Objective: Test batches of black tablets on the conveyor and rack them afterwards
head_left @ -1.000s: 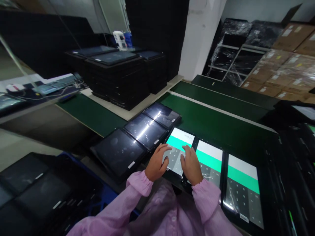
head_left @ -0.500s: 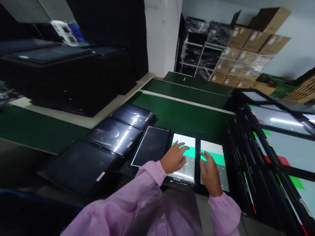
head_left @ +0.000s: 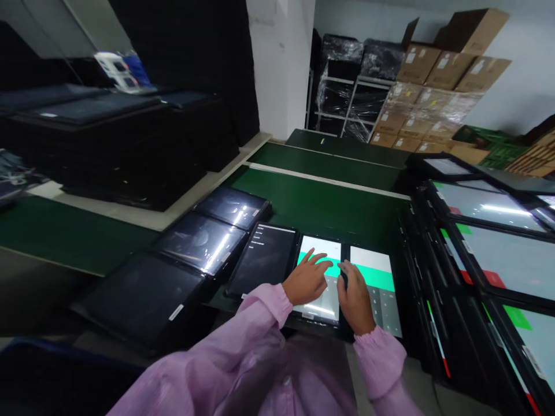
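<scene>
Two bare hands, the left and the right, hover at or just over a flat black-framed tablet with a white, green and grey keypad screen, fingers spread and grasping nothing; contact is unclear. The tablet lies at the centre of the dark green tabletop, a matching keypad tablet at its three o'clock and a dark-screened tablet showing a text menu at nine.

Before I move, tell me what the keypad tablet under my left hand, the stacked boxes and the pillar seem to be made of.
Keypad tablet: glossy glass or clear plastic face, from the sharp glare near its bottom; black rim, probably plastic.
Stacked boxes: matte brown cardboard, judging by the flaps and colour.
Pillar: dull white paint, perhaps over plaster or concrete, given the scuffs.
</scene>
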The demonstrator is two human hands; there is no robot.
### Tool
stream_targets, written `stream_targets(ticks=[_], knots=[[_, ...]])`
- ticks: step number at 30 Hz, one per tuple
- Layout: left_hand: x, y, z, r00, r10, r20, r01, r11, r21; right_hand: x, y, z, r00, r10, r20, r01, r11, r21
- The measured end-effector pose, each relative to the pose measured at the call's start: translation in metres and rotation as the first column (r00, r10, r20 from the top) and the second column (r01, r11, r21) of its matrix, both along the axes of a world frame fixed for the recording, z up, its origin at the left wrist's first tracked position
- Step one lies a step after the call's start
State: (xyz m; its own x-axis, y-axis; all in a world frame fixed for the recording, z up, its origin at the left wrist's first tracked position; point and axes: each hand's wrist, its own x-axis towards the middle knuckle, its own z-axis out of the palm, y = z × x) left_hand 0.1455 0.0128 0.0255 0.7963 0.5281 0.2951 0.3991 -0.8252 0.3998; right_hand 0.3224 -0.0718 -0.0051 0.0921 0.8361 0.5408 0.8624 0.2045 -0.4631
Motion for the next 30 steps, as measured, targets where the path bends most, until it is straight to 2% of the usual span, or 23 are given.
stream_targets(ticks=[3, 8, 12, 17, 19, 22, 24, 27, 30], knots=[[-0.014, -0.003, 0.006, 0.997, 0.054, 0.054, -0.053, 0.998, -0.02, 0.0, -0.004, 0.0, 1.0, 0.008, -0.015, -0.008, 0.999, -0.04], [-0.055, -0.011, 0.012, 0.98, 0.168, 0.108, -0.16, 0.984, -0.076, -0.007, -0.018, 0.005, 0.995, -0.033, -0.091, 0.028, 0.998, -0.052], [-0.078, -0.02, 0.009, 0.97, 0.222, 0.102, -0.211, 0.971, -0.113, -0.03, -0.022, 0.007, 0.992, 0.074, -0.101, -0.083, 0.993, -0.081], [-0.082, -0.027, 0.001, 0.971, 0.216, 0.107, -0.203, 0.972, -0.122, -0.058, -0.014, 0.005, 0.977, 0.212, 0.008, -0.211, 0.972, -0.101], [-0.08, -0.027, 0.0, 0.977, 0.193, 0.09, -0.182, 0.977, -0.112, -0.055, -0.011, 0.003, 0.981, 0.194, 0.027, -0.191, 0.977, -0.096], [-0.078, -0.024, 0.0, 0.986, 0.157, 0.052, -0.151, 0.982, -0.111, -0.037, -0.007, 0.0, 0.999, 0.031, 0.006, -0.031, 0.998, -0.048], [-0.083, -0.023, 0.0, 0.981, 0.176, 0.08, -0.166, 0.979, -0.118, -0.026, -0.005, -0.001, 0.999, -0.05, -0.002, 0.05, 0.997, -0.055], [-0.101, -0.021, -0.004, 0.939, 0.288, 0.188, -0.267, 0.955, -0.132, -0.022, -0.001, -0.002, 1.0, -0.015, -0.006, 0.015, 0.996, -0.09], [-0.129, -0.021, -0.015, 0.837, 0.447, 0.315, -0.418, 0.895, -0.157, -0.027, 0.002, -0.001, 0.999, 0.035, 0.012, -0.034, 0.995, -0.091]])
